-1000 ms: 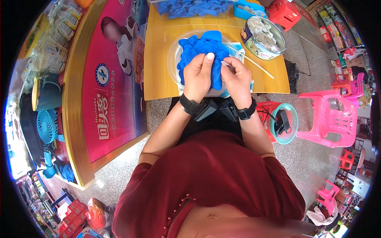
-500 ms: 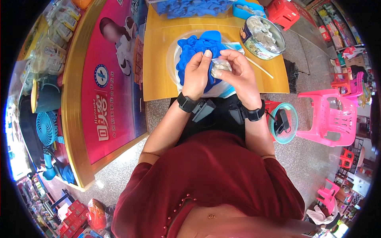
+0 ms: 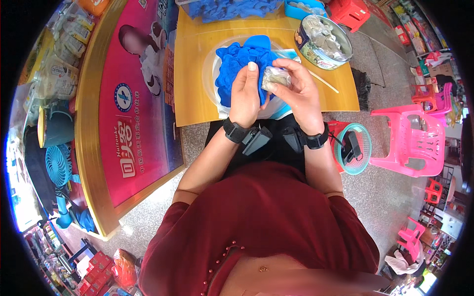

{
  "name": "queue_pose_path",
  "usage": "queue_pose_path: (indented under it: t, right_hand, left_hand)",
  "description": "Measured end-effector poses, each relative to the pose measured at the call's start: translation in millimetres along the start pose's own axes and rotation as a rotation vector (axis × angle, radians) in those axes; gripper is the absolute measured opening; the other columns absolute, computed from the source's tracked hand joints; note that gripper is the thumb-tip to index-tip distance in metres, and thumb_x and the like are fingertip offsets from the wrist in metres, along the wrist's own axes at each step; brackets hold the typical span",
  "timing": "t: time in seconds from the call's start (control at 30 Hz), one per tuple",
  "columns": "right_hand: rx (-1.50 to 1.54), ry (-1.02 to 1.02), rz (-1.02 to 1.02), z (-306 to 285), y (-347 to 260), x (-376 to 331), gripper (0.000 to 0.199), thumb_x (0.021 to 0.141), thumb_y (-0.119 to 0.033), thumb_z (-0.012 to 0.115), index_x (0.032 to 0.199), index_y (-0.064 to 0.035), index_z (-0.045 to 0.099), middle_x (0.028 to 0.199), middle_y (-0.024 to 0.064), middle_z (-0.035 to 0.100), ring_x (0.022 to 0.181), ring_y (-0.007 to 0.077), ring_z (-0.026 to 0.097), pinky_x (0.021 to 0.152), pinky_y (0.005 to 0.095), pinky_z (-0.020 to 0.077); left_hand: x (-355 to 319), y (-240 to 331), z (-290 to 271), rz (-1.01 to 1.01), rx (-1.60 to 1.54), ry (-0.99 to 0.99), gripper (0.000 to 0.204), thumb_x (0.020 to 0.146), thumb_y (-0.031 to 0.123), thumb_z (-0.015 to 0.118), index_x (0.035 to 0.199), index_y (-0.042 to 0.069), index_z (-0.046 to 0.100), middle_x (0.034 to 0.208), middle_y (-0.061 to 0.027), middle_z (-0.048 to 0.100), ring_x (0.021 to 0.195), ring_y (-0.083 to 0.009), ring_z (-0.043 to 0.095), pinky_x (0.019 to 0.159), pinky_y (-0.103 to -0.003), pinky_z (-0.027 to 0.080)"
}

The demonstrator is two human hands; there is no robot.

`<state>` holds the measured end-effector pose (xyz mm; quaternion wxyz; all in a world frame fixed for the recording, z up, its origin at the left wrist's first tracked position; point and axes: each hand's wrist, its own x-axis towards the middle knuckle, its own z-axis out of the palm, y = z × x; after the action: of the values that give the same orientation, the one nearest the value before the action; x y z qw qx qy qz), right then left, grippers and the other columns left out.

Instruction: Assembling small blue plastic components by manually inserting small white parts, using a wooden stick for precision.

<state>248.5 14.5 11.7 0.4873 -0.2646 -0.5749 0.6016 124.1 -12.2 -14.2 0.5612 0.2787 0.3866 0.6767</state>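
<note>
Both hands are close together over a round translucent bowl (image 3: 211,81) heaped with blue cloth pieces (image 3: 232,61). My left hand (image 3: 245,96) pinches one blue cloth piece (image 3: 262,89), thumb pointing up along it. In my right hand (image 3: 302,93), thumb and fingers grip a small clear plastic packet (image 3: 276,77) with greyish-beige contents. The packet is right beside the blue piece; whether the two touch is hard to see. Dark bands with small black devices circle both wrists.
A round tin (image 3: 323,59) of similar packets stands on the yellow table (image 3: 192,93), near a thin stick (image 3: 324,81). Behind are a clear box of blue pieces (image 3: 232,11) and a blue tray (image 3: 302,15). A teal basket (image 3: 355,165) and pink chair (image 3: 410,140) stand right.
The left thumb and blue piece have shifted slightly away from the packet, which now shows more fully in my right fingers. The view has moved slightly.
</note>
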Motion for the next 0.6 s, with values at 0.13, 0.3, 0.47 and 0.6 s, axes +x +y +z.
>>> queue_pose_path:
  t: [0.13,0.3,0.47,0.6]
  right_hand:
    - [-0.113,0.023,0.042,-4,3,1,0.042,0.085,-0.003,0.069,0.123,0.0001,0.052,0.111,0.0076,0.059,0.095,0.0135,0.059,0.078,0.0258,0.0514]
    - [-0.173,0.036,0.331,-11,-6,-2,0.037,0.085,-0.007,0.070,0.118,-0.0009,0.054,0.099,0.0036,0.062,0.084,0.0087,0.058,0.067,0.0224,0.0472]
    - [0.032,0.045,0.129,-4,-6,-6,0.033,0.084,-0.001,0.069,0.114,-0.0022,0.054,0.098,0.0033,0.062,0.085,0.0089,0.058,0.072,0.0223,0.0479]
    - [-0.039,0.211,-0.044,4,6,-6,0.030,0.081,0.004,0.067,0.108,-0.0008,0.055,0.094,0.0030,0.060,0.082,0.0086,0.058,0.071,0.0229,0.0490]
  left_hand:
    - [-4,-3,2,0.025,0.063,-0.020,0.039,0.103,0.040,0.037,0.094,0.008,0.057,0.065,-0.0011,0.054,0.042,-0.0067,0.043,0.034,-0.020,0.028]
    - [-5,-12,3,0.131,0.255,0.036,0.039,0.103,0.041,0.036,0.092,0.009,0.055,0.059,0.0006,0.050,0.043,-0.0048,0.042,0.036,-0.020,0.029]
    - [-7,-16,-2,0.220,0.346,0.026,0.037,0.103,0.035,0.042,0.092,0.002,0.052,0.070,-0.0017,0.052,0.061,-0.0075,0.043,0.051,-0.025,0.038]
    - [-14,-15,5,0.434,0.594,0.071,0.035,0.103,0.031,0.043,0.093,-0.001,0.049,0.069,-0.0067,0.047,0.065,-0.0133,0.039,0.057,-0.031,0.039]
